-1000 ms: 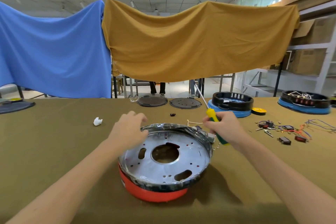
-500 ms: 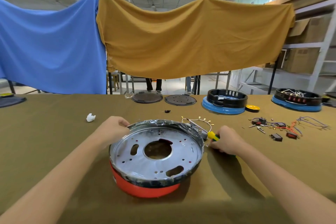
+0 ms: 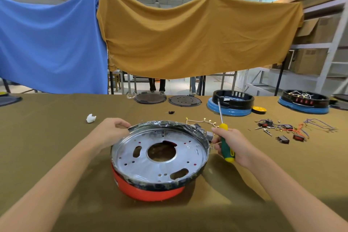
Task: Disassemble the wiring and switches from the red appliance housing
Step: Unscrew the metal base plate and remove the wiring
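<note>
Left hand (image 3: pixel 111 132) grips housing (image 3: pixel 150 192) rim; right hand (image 3: pixel 232 143) holds screwdriver (image 3: pixel 225 144).

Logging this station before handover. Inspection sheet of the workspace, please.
Surface: table under olive cloth.
Job's things: red housing tilted, metal plate up; screwdriver.
Clutter: loose switches and screws, white scrap, yellow tape roll.
Grips: left hand holds the housing rim; right hand grips the screwdriver, shaft up.
Cables: white lead with terminals behind housing; coloured wires.
Surroundings: two blue housings, hung cloths, shelving.
</note>
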